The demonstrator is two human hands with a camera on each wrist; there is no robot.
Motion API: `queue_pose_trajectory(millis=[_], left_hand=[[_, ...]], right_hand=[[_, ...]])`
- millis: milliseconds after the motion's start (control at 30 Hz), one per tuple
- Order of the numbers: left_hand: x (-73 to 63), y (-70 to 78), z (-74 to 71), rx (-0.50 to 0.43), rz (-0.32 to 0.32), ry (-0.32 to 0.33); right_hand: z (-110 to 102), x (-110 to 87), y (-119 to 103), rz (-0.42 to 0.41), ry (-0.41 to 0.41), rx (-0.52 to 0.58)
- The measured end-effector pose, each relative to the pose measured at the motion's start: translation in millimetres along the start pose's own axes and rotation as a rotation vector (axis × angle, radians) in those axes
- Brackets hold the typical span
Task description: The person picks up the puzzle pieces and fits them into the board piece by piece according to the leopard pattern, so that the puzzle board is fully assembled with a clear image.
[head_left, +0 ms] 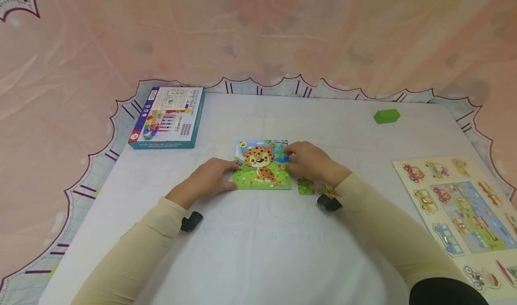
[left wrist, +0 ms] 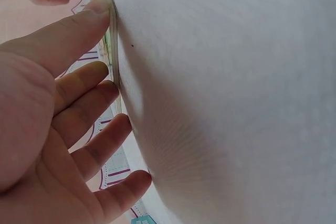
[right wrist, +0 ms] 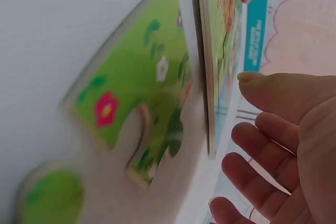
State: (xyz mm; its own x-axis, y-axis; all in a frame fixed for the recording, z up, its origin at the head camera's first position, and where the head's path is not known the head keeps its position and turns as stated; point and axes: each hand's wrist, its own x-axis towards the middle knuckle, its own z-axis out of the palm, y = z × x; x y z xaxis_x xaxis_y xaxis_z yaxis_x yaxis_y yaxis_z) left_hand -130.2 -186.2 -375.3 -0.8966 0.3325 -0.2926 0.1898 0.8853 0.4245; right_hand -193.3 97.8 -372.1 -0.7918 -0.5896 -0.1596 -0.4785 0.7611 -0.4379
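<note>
A small jigsaw puzzle (head_left: 261, 179) with a spotted leopard cub on grass lies near the middle of the white table. My left hand (head_left: 212, 181) rests along its left side; in the left wrist view the thumb (left wrist: 86, 24) touches the board's edge while the fingers stay spread. At the upper right side of the puzzle is my right hand (head_left: 311, 161), fingers loosely bent and apart in the right wrist view. Below that hand lies a loose green puzzle piece (right wrist: 131, 66) with flowers, and another green piece (right wrist: 55, 198) is partly cut off.
A boxed set (head_left: 169, 116) with a teal side sits at the back left. A green block (head_left: 386, 116) stands at the back right. Along the right side lies a wooden vehicle puzzle board (head_left: 420, 206). Patterned cloth (head_left: 258, 35) hangs behind the table.
</note>
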Motion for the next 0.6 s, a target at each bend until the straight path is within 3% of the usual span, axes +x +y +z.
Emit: queue_pose_trajectory(millis=[267,600], left_hand=[[0.1,-0.3,0.5,-0.001,0.001,0.003],[-0.3,0.1,0.6,0.003,-0.001,0.003]], right_hand=[[0,-20.7,7,0.05,-0.04,-0.032],[7,-45.1,24,0.058,-0.027,-0.007]])
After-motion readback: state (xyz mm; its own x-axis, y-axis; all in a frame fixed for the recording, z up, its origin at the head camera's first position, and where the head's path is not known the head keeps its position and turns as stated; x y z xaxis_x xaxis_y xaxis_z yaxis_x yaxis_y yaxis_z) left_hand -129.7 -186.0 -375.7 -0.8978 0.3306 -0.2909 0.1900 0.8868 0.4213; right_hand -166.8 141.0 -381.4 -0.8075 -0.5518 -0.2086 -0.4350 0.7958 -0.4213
